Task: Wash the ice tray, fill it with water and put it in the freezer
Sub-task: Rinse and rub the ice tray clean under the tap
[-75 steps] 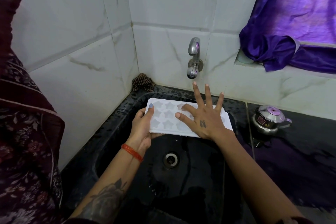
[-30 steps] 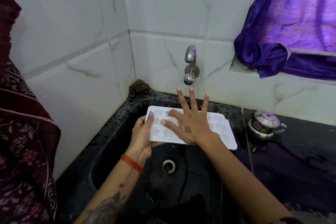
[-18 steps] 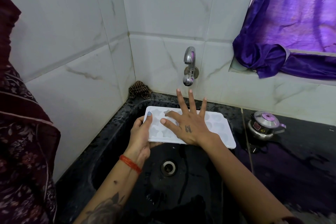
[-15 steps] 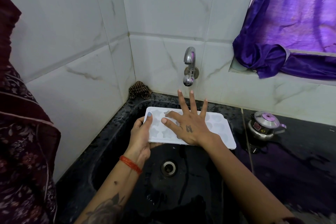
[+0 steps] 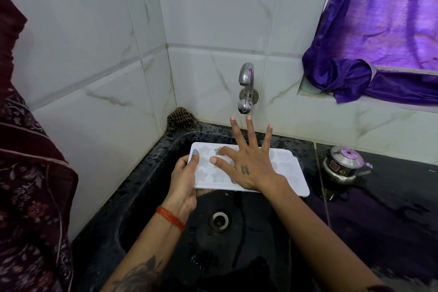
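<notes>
Head view: a black sink set in a dark tabletop fills the lower frame, white tiled walls behind it. A metal tap projects from the back wall; no water is seen running.

The ice tray, white with star-shaped pockets, is held level over the basin, below and just in front of the tap. It looks light and fairly stiff, plastic by appearance, and probably slippery when wet. The short ends offer the surest hold; once filled it will need to stay flat.

The left hand has a closed grip on the tray's left end, thumb on top, fingers beneath. The right hand lies flat on the tray, fingers spread and straight, holding nothing, apparently rubbing the pockets.

A small steel pot stands on the tabletop to the right.
</notes>
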A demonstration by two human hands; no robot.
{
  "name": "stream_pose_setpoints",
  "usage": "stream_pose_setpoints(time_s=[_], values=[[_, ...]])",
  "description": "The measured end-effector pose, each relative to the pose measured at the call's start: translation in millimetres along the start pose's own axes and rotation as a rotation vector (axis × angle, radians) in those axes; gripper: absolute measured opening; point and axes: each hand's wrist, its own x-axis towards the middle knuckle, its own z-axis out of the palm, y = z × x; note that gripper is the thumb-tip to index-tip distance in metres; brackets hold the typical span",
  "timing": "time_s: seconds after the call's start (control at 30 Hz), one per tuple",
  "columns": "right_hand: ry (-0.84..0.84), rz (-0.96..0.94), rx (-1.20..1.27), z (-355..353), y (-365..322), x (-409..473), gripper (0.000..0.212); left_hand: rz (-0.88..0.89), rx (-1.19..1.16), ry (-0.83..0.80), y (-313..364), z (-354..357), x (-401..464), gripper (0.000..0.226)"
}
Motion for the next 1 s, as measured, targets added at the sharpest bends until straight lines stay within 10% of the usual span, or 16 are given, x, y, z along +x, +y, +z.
stream_pose_setpoints(time_s=[1.0], values=[[-0.115, -0.057, 0.038, -9, -14, 18, 0.058, -0.007, 0.035, -0.01, -1, 2, -6, 0.017]])
